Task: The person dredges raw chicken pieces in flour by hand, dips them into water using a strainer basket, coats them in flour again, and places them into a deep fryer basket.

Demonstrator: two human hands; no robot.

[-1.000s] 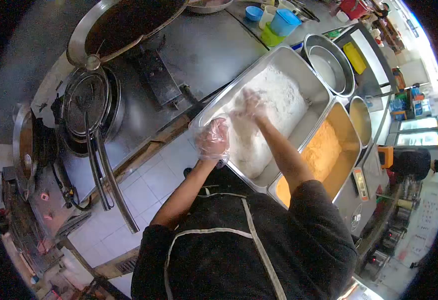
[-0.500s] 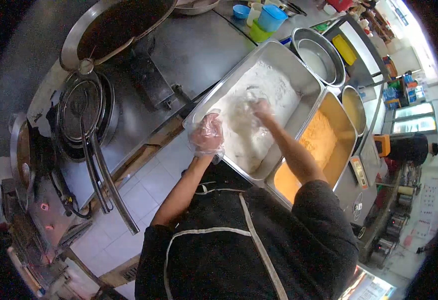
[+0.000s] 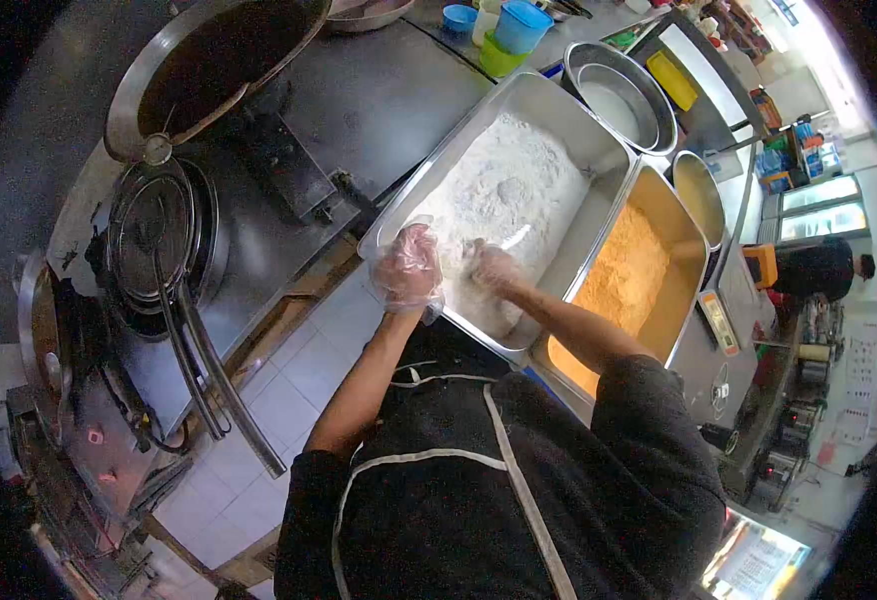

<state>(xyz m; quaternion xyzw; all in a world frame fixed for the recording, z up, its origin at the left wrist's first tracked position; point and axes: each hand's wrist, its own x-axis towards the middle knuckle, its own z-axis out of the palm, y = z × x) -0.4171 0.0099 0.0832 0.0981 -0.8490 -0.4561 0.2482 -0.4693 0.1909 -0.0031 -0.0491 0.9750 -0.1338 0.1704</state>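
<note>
The white powder [image 3: 509, 190] is contained in a deep rectangular steel pan [image 3: 599, 190], in front of the wearer's body. Handling of the powder is judged to be under way: the surface is left uneven, with lumps and hollows, and a low mound is formed toward the far part. No level or finished surface is seen; how much is left cannot be told. The pan's long axis is set slantwise, from lower left to upper right, with one short end turned to the wearer; the powder is spread along the same line, and bare steel is exposed along the right wall.

The right hand [image 3: 492, 268] is lowered to the powder at the near end, its fingers partly hidden; whether anything is gripped cannot be told. The left hand [image 3: 409, 268], covered by a clear plastic glove [image 3: 429, 298], is placed at the near left corner with fingers seemingly curled; its grip cannot be judged either.

A second pan [image 3: 687, 235], filled with orange-yellow powder [image 3: 624, 270], is set alongside on the right. Beyond, a round metal bowl [image 3: 599, 58] is placed; to the left, a wire strainer [image 3: 139, 235] is rested on the stove side.
</note>
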